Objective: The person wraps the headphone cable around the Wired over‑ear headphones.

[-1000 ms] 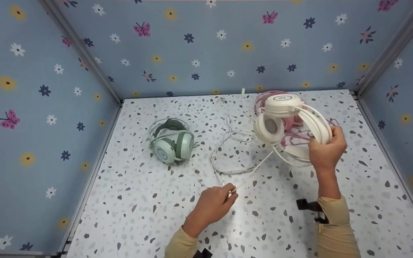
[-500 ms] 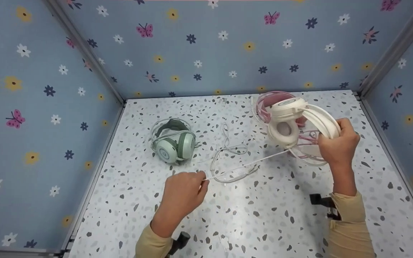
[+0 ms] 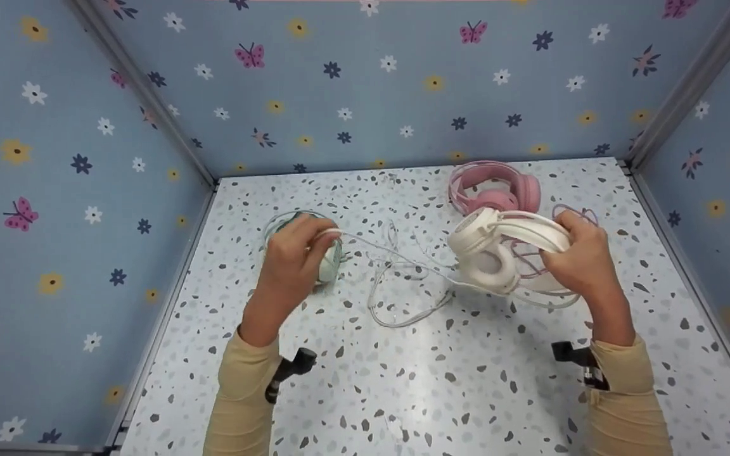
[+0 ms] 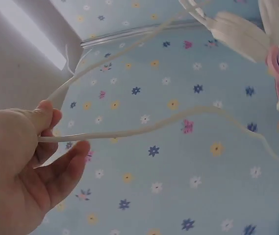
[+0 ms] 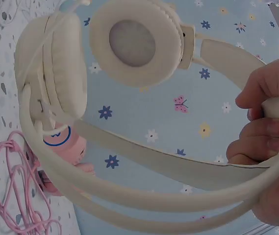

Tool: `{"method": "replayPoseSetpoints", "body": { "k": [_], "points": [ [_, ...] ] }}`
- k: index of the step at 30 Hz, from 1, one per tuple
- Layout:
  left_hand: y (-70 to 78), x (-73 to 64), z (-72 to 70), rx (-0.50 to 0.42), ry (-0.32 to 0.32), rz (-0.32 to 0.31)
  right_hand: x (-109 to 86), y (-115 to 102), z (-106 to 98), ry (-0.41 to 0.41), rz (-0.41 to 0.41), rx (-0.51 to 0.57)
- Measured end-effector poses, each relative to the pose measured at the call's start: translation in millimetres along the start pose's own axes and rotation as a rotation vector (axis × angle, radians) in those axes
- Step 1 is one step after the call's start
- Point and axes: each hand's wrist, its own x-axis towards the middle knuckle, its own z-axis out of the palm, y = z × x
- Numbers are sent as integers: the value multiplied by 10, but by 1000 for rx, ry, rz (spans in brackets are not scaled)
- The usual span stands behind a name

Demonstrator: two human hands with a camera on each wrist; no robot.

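Note:
White over-ear headphones (image 3: 492, 266) are held up over the table by my right hand (image 3: 582, 256), whose fingers curl round the headband (image 5: 178, 193). Both ear cups hang on the side away from that hand. My left hand (image 3: 292, 266) pinches the white cable (image 4: 119, 133) between thumb and fingers, off to the left and raised. From there the cable runs right to the headphones, and more of it lies looped on the table in the middle. Green headphones (image 3: 330, 263) sit behind my left hand, partly hidden by it.
Pink headphones (image 3: 488, 180) stand at the back right, just behind the white pair, their pink cable (image 5: 14, 186) bundled beside them. Blue flowered panels (image 3: 365, 82) wall in the speckled table (image 3: 416, 380) at the back and both sides.
My left hand has moved left and away from me, drawing the pinched cable along to in front of the green headphones. The white headphones have tilted and dropped slightly in my right hand.

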Motion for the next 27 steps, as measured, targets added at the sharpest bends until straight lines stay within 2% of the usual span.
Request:
{"method": "replayPoseSetpoints", "body": {
  "k": [2, 3, 4, 6, 8, 12, 14, 17, 19, 22, 25, 27],
  "points": [
    [-108, 81, 4, -244, 8, -120, 0, -17, -11, -71, -4, 26],
    [-155, 116, 9, -334, 19, -179, 2, -31, -18, -109, -9, 34],
    [-187, 151, 15, -395, 31, -229, 5, -47, -24, -150, -13, 46],
    [-227, 222, 31, -451, 50, -294, 13, -79, -36, -231, -27, 74],
    [-216, 315, 40, -449, 64, -307, 26, -118, -49, -311, -47, 105],
    [-130, 558, 34, -346, 102, -243, 55, -202, -50, -461, -104, 198],
    [-124, 657, 49, -301, 112, -219, 52, -319, -73, -532, -142, 256],
    [-375, 698, 174, -241, 83, -247, 52, -306, -28, -631, -186, 372],
    [-578, 685, 275, -213, 38, -287, 55, -256, 18, -690, -220, 492],
    [-838, 616, 435, -216, -57, -378, 69, -85, 148, -764, -281, 737],
    [-1004, 492, 605, -299, -160, -463, 87, -29, 258, -810, -355, 980],
    [-1109, 348, 744, -381, -230, -503, 89, 6, 335, -826, -363, 1134]
  ]
}}
